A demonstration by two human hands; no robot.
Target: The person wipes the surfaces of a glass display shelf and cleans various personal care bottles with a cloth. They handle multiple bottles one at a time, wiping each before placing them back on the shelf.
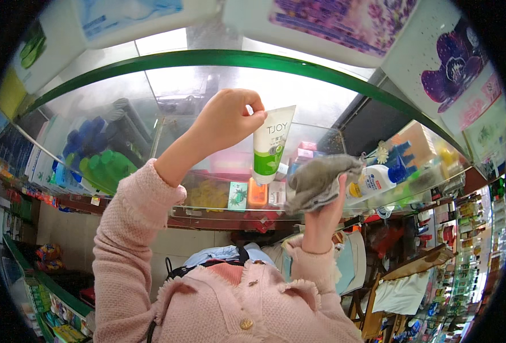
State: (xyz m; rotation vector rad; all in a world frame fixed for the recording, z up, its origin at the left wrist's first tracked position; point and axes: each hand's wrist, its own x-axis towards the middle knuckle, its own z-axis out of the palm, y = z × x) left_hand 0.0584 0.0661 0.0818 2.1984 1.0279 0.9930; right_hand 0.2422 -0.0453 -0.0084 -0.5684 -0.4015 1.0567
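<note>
My left hand (235,118) pinches the crimped end of a white and green squeeze tube (271,143) between thumb and fingers. The tube hangs cap down above a glass shelf. To its right, my right hand (328,216) holds a bunched grey cloth (321,180), which hides most of the fingers. The cloth and the tube are apart. Behind and below the tube stand small soap boxes, one green and white (238,196), one orange (257,194). A white pump bottle with a blue top (375,180) is just right of the cloth.
A green-edged glass shelf (218,58) crosses above my hands, with large printed bottles (343,25) on it. Green-capped bottles (107,167) stand at left. A wooden chair with a white cloth (400,291) is at lower right, near stocked shelves (467,240).
</note>
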